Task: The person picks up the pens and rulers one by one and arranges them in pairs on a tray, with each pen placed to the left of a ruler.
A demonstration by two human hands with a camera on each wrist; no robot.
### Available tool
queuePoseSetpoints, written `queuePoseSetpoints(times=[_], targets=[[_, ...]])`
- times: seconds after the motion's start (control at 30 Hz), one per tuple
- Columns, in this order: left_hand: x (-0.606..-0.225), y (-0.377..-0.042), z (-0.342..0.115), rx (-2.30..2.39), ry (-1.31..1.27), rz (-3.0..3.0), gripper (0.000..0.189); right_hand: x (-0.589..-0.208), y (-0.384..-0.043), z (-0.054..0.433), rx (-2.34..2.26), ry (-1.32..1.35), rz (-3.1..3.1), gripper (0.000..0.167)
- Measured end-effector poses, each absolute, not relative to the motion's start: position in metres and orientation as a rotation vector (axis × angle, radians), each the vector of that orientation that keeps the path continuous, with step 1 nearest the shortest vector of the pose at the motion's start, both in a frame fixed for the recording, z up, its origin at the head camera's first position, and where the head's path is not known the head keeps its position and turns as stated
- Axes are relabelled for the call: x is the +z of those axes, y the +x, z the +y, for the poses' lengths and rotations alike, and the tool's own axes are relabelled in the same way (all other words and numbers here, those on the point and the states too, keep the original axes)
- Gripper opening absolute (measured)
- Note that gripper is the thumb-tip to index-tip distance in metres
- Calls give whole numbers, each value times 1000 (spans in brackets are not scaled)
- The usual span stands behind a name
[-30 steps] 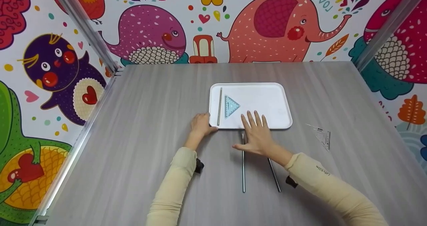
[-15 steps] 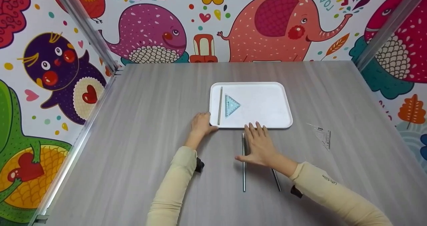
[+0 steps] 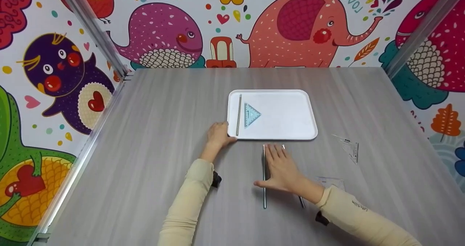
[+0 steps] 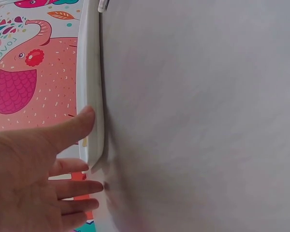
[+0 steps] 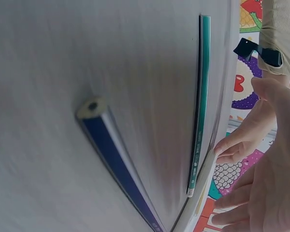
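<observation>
My left hand touches the near-left corner of a white tray. In the left wrist view its thumb rests along the tray's rim and its fingers are straight. On the tray's left part lie a slim pencil and a light-blue set square. My right hand has straight, spread fingers and holds nothing; it is over two pencils in front of the tray. One is a green pencil, the other a dark-blue pencil with a flat, unsharpened end. The hand covers part of the blue one in the head view.
Right of the tray a clear set square lies on the grey table. A second clear plastic piece is partly hidden by my right forearm. Metal posts and a cartoon-printed wall border the table.
My right hand has drawn back toward me, from over the tray's near edge to above the pencils. The clear piece by the right forearm now shows. My left hand stays at the corner.
</observation>
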State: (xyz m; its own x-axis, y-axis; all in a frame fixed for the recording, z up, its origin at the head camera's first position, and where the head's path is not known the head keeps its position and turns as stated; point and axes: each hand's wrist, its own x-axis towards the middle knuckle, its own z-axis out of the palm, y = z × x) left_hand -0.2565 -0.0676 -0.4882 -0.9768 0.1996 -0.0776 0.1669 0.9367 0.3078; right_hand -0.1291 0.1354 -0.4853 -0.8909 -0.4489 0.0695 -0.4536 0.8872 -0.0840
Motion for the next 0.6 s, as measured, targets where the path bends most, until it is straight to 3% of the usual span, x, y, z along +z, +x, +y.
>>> queuePoseSetpoints(times=[0.6], targets=[[-490,-258,-68,474,280,2977,53,-489,-114,133,191,629,-3008,107]])
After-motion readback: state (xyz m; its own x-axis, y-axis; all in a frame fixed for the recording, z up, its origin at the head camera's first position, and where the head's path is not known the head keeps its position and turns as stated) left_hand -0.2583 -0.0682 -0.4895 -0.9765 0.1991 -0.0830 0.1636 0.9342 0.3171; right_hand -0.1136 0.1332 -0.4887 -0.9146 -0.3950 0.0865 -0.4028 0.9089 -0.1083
